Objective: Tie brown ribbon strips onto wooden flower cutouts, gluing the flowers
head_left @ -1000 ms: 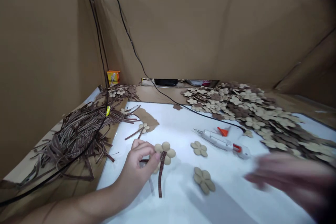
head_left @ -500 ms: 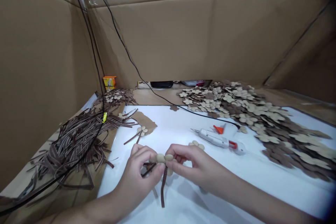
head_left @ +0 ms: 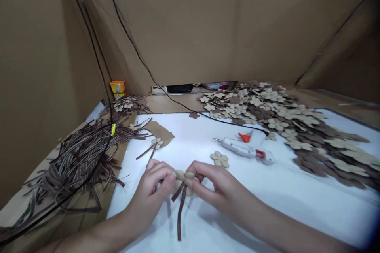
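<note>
Between my two hands is a beige fabric flower (head_left: 180, 174), held above the white board. A brown stitched ribbon (head_left: 180, 217) hangs from its middle in two tails, one longer than the other. My left hand (head_left: 154, 185) pinches the flower's left petals, its fingertips closed. On the opposite side, my right hand (head_left: 212, 182) pinches the right petals between thumb and forefinger. A loose beige flower (head_left: 220, 159) lies flat on the board just beyond my right hand. Past my left hand rests another flower with ribbon tails (head_left: 157, 142).
A corded white glue gun (head_left: 245, 149) with an orange trigger piece lies at centre right. Brown ribbons (head_left: 86, 158) pile up on the left. Beige and brown flowers (head_left: 276, 114) heap on the right. Cardboard walls (head_left: 190, 31) surround the white board (head_left: 190, 130); a black cable (head_left: 142, 61) crosses it.
The flower in my hands has tilted, so both ribbon tails now hang together at the front. My left fingers have shifted along its edge. The camera view has moved slightly.
</note>
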{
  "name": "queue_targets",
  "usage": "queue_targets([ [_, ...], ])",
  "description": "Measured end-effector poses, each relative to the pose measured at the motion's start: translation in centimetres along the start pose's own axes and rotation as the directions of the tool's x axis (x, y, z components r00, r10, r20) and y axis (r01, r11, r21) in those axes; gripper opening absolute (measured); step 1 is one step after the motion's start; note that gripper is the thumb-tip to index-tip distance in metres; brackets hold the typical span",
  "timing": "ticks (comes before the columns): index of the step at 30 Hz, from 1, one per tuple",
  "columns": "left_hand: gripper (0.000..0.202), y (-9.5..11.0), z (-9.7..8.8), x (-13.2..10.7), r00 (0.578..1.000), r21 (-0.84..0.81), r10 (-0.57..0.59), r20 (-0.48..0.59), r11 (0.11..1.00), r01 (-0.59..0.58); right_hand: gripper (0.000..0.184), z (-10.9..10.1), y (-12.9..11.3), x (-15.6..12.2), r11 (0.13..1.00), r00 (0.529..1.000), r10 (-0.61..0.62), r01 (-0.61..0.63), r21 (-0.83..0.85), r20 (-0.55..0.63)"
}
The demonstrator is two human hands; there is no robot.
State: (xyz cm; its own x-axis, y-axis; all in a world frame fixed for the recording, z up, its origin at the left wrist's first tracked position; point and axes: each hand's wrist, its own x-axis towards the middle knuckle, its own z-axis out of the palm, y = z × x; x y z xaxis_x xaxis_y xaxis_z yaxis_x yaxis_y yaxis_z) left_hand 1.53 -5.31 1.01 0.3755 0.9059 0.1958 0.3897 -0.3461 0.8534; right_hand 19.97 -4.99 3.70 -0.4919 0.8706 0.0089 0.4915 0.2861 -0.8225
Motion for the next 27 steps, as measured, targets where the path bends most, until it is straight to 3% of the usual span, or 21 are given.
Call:
queue_targets([
  [6, 0.029, 0.0, 0.1, -0.1, 1.000, 0.015, 0.012, 0.002, 1.000, -0.012, 0.020, -0.3, 0.1, -0.4, 0.987, 0.999, 0.014, -0.021, 0.159, 0.044],
  [13, 0.034, -0.4, 0.2, 0.1, 0.993, -0.171, -0.101, -0.061, 0.981, 0.089, 0.027, -0.5, 0.4, -0.4, 0.875, 0.987, 0.082, -0.139, 0.464, 0.140],
  [15, 0.033, -0.3, 0.4, 0.0, 0.992, -0.310, -0.128, -0.001, 0.943, 0.121, 0.028, -0.4, 0.8, -0.4, 0.873, 0.990, 0.086, -0.130, 0.470, 0.115],
  [17, 0.033, 0.0, 0.6, -0.3, 0.977, -0.511, -0.176, 0.120, 0.833, 0.213, 0.029, -0.5, 1.2, -0.5, 0.907, 0.996, 0.045, -0.071, 0.415, 0.073],
  [20, 0.038, 0.7, 0.9, -0.8, 0.890, -0.716, -0.195, 0.411, 0.535, 0.448, 0.037, -0.8, 1.3, -0.7, 0.963, 0.992, -0.120, 0.107, 0.246, 0.039],
  [23, 0.037, 1.2, 0.8, -1.0, 0.737, -0.681, -0.156, 0.658, 0.296, 0.670, 0.027, -0.9, 0.7, -0.9, 0.951, 0.964, -0.257, 0.240, 0.195, 0.067],
  [25, 0.027, 1.2, 0.7, -1.0, 0.665, -0.633, -0.175, 0.726, 0.206, 0.746, 0.018, -0.7, 0.4, -0.9, 0.951, 0.968, -0.237, 0.213, 0.225, 0.086],
  [27, 0.018, 0.9, 0.6, -1.0, 0.632, -0.611, -0.196, 0.749, 0.164, 0.775, 0.020, -0.4, 0.2, -0.8, 0.959, 0.988, -0.130, 0.103, 0.266, 0.085],
])
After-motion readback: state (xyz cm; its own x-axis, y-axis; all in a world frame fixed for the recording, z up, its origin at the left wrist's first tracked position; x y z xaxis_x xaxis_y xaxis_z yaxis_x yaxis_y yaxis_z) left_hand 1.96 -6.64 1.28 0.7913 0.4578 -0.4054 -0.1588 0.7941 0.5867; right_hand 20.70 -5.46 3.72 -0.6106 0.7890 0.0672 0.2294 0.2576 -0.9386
